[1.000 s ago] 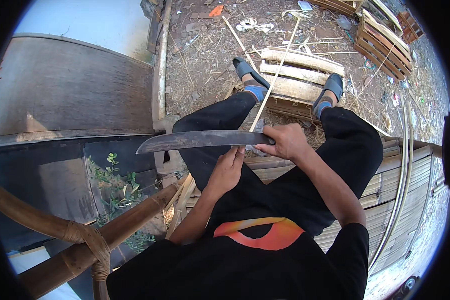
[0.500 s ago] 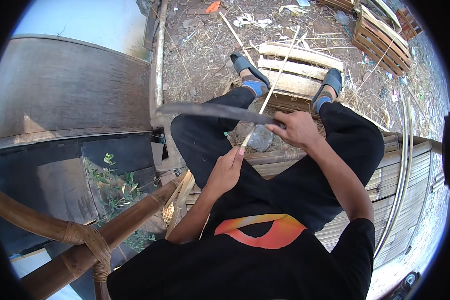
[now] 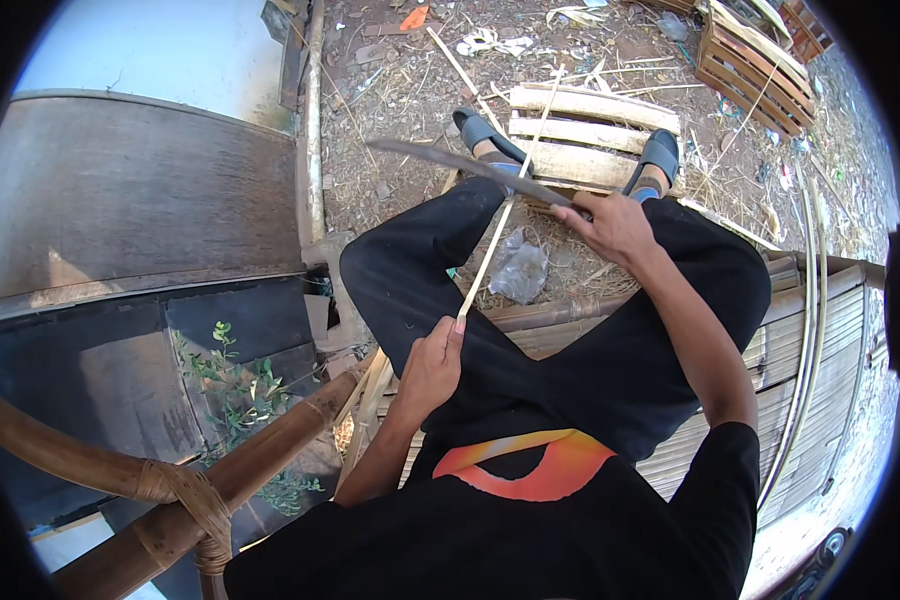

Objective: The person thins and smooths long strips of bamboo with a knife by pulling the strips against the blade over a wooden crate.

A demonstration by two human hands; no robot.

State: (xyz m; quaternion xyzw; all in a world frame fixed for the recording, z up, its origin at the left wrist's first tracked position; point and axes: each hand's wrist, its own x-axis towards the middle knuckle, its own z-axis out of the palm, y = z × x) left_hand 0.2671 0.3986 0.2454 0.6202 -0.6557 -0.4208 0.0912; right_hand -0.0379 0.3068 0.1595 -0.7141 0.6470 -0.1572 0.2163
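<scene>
My left hand (image 3: 431, 365) is closed round the near end of a thin, pale bamboo strip (image 3: 490, 250), which slants up and away between my knees. In my right hand (image 3: 615, 228) is the handle end of a long machete (image 3: 450, 160), its dark blade pointing to the far left. The blade crosses the strip about midway along its length and appears to touch it. The far end of the strip reaches over a slatted wooden crate (image 3: 595, 137) between my sandalled feet. My fingers hide most of the machete's handle.
A crumpled clear plastic bag (image 3: 519, 267) lies on the ground between my legs. The bamboo bench (image 3: 800, 350) under me extends right, with long strips lying across it. A bamboo armrest (image 3: 260, 450) is at my left. Another wooden crate (image 3: 755, 70) stands far right.
The machete and my right hand have moved outward along the strip, away from my body. The blade now tilts up to the left. My left hand has shifted slightly nearer to me.
</scene>
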